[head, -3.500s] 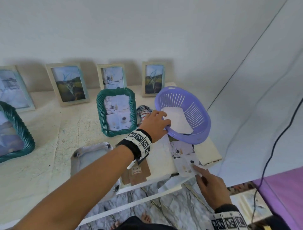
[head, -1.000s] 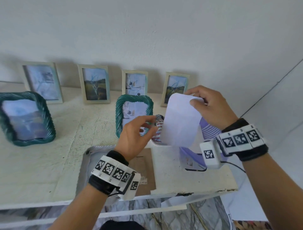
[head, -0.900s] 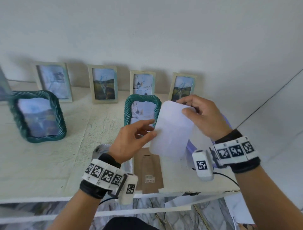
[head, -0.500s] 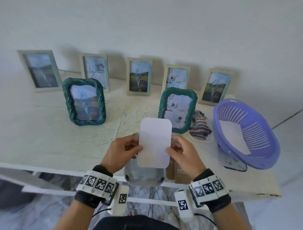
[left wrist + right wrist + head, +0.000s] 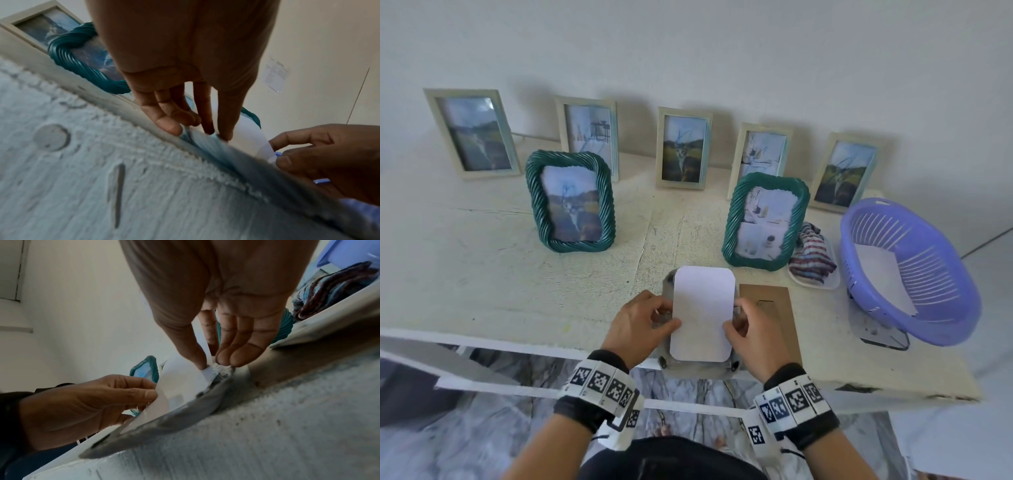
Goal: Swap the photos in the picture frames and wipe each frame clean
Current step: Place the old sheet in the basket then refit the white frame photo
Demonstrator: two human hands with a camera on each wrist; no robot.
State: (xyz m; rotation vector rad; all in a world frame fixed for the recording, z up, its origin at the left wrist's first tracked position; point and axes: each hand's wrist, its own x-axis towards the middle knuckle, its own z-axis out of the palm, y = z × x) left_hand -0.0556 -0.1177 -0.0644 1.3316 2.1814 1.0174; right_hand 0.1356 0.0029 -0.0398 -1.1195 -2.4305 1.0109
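A: What's nearest?

B: The left hand (image 5: pixel 638 325) and right hand (image 5: pixel 751 330) pinch the side edges of a white round-cornered photo sheet (image 5: pixel 702 313), blank side up, over a grey frame lying face down (image 5: pixel 697 366) at the front edge of the rough white table (image 5: pixel 500 291).

A: Beside it?

B: A flat brown cardboard backing board (image 5: pixel 774 308) on the right.

A: Farther back?

B: Two green twisted-rope frames (image 5: pixel 570 202) standing, a striped cloth on a white tray (image 5: pixel 812 260), and a purple slotted plastic basket (image 5: pixel 907 270) holding a white sheet. Five pale wooden frames (image 5: pixel 683 148) line the wall.
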